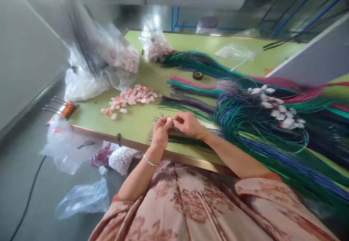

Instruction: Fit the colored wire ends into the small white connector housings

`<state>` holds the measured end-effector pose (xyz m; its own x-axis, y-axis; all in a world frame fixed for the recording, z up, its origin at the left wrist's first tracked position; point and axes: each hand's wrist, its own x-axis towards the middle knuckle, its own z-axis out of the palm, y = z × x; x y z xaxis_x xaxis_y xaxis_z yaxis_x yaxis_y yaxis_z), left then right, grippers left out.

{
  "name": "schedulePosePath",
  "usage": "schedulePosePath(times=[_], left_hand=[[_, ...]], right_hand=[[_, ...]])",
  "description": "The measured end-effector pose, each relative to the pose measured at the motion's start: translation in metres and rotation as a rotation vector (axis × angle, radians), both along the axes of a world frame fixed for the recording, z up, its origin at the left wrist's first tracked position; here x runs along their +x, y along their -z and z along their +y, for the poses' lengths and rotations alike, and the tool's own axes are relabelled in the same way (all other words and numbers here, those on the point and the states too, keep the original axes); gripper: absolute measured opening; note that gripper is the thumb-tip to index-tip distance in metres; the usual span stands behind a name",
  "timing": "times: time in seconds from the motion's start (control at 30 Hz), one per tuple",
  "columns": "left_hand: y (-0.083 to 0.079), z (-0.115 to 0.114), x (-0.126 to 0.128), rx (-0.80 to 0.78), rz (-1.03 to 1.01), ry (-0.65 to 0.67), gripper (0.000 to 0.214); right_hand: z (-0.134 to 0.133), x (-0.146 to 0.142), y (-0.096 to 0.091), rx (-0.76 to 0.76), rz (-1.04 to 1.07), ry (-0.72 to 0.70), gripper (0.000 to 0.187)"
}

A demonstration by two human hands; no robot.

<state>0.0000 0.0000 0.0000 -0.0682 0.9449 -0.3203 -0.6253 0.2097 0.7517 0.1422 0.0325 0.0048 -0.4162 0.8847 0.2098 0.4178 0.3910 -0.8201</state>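
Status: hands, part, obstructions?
Left hand pinching small white connector. Right hand pinching thin wire against it. Wire bundles crowd right side; loose connector pile left, apart.

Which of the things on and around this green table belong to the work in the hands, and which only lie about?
In use:
left hand pinching a small white connector
right hand pinching a thin wire at it
coloured wire bundles
connector pile

Lying about:
tape roll
plastic bags
orange tool
floor bags
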Motion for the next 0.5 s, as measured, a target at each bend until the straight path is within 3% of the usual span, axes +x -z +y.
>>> schedulePosePath(times=[0.2, 0.37, 0.5], left_hand=[[0.003, 0.001, -0.001, -0.010, 0.021, 0.027, 0.030], [0.004, -0.001, 0.001, -0.030, 0.074, -0.001, 0.031], [0.001, 0.000, -0.001, -0.031, 0.057, 0.032, 0.029]], right_hand=[[-0.004, -0.003, -0.005, 0.014, -0.076, 0.034, 0.015], [-0.011, -0.009, -0.006, 0.114, -0.220, 0.096, 0.015], [0.013, 0.004, -0.018, 0.043, -0.191, -0.032, 0.017]])
